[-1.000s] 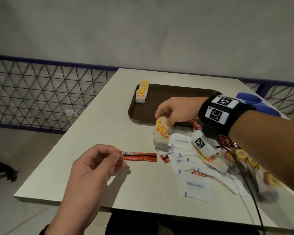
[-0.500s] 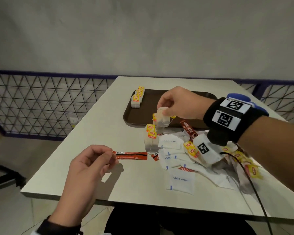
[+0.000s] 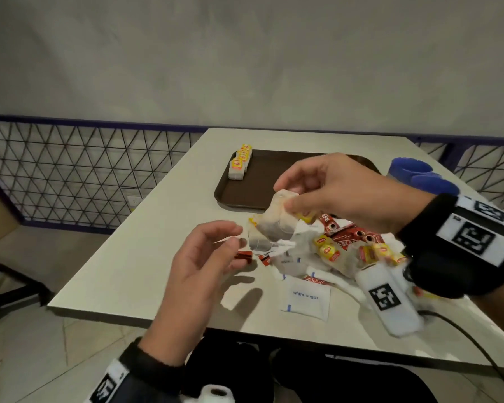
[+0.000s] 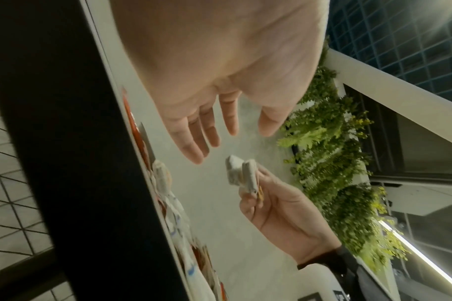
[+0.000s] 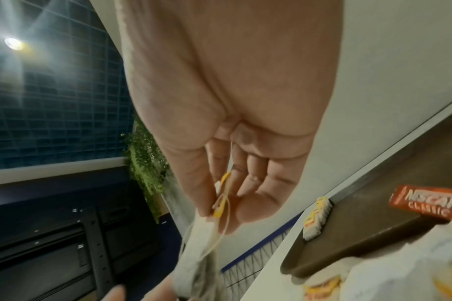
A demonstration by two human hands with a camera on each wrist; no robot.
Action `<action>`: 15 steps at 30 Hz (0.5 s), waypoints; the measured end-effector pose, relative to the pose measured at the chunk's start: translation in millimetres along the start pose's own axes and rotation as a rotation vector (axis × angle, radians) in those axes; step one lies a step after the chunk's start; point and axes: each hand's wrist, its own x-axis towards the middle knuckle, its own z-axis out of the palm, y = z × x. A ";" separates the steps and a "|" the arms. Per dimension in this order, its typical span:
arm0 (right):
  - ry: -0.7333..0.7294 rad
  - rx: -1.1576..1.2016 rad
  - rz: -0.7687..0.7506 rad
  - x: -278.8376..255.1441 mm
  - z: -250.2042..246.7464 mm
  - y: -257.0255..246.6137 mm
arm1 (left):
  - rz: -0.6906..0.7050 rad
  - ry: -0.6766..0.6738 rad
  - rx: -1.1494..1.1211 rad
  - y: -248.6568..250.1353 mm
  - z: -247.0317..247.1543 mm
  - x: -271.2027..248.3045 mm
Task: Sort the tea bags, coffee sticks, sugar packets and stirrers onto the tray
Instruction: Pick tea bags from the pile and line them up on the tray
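The smooth pale bench (image 3: 146,251) is lying under both hands. Beyond the right hand (image 3: 341,196), the flat brown tray (image 3: 262,181) is carrying a row of soft tea bags (image 3: 239,165). This hand is pinching two limp paper tea bags (image 3: 277,222). The left hand (image 3: 198,271) is hovering beside them with relaxed, empty fingers.

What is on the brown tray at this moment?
On the brown tray, a short row of tea bags with yellow tags sits at its far left corner. The right hand, pinching lifted tea bags, covers the tray's right part, so anything there is hidden.
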 end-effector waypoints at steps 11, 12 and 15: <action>0.127 0.057 0.019 -26.0 57.7 27.9 | -0.169 -0.080 0.041 -11.1 21.6 0.6; 0.146 0.112 0.034 -31.0 63.1 33.0 | -0.170 -0.068 0.033 -11.2 20.9 0.6; 0.203 0.261 0.031 -47.0 78.3 47.8 | -0.153 -0.099 0.088 -13.7 20.1 1.2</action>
